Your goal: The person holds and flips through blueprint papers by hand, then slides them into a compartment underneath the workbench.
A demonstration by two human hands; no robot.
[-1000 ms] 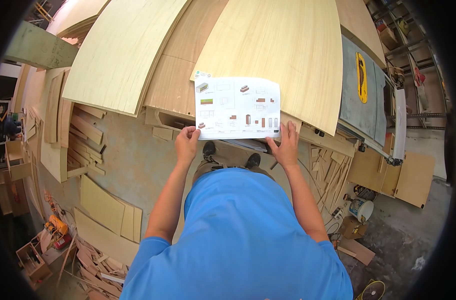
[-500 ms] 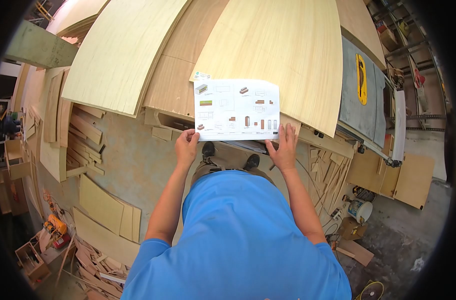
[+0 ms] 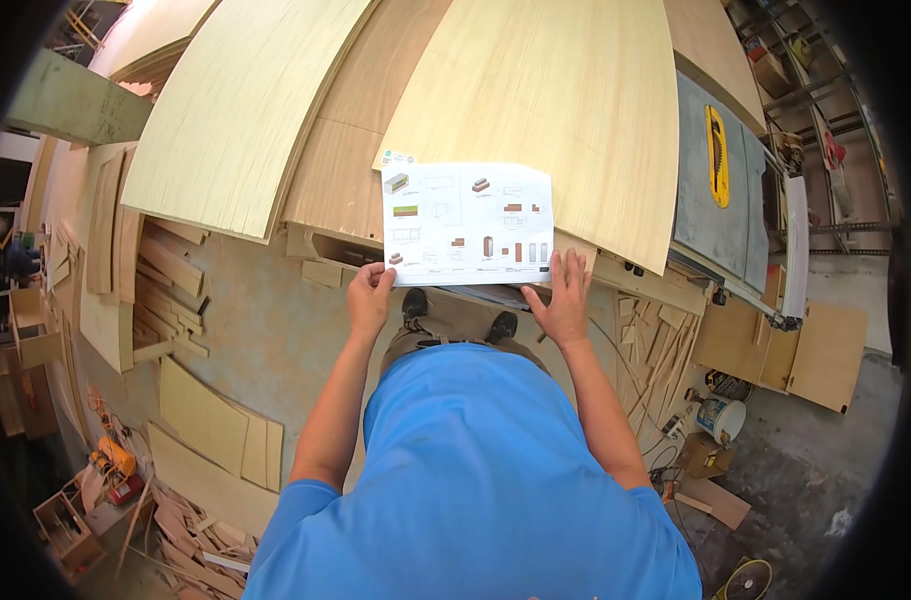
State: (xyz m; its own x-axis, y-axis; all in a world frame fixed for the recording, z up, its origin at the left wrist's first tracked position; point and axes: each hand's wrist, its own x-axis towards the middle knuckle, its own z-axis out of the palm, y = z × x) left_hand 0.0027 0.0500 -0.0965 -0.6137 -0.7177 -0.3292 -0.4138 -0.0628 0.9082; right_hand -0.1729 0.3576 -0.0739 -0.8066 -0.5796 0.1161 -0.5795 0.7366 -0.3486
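A white printed drawing sheet with small furniture pictures and outlines lies over the near edge of a pale plywood panel. My left hand pinches the sheet's lower left corner between thumb and fingers. At the lower right corner, my right hand rests with fingers stretched out and thumb spread away, touching the sheet's edge. Behind the sheet's upper left corner a small printed label shows. Some dark flat thing, partly hidden, is below the sheet's lower edge.
To the right stands a table saw with a yellow blade insert. Another plywood panel lies at left. Wood offcuts fill the space beneath it. A white bucket and more scraps are on the floor.
The sheet and both hands appear slightly lower and farther left, along with a small shift of the view. My right thumb has spread a little from the sheet's edge.
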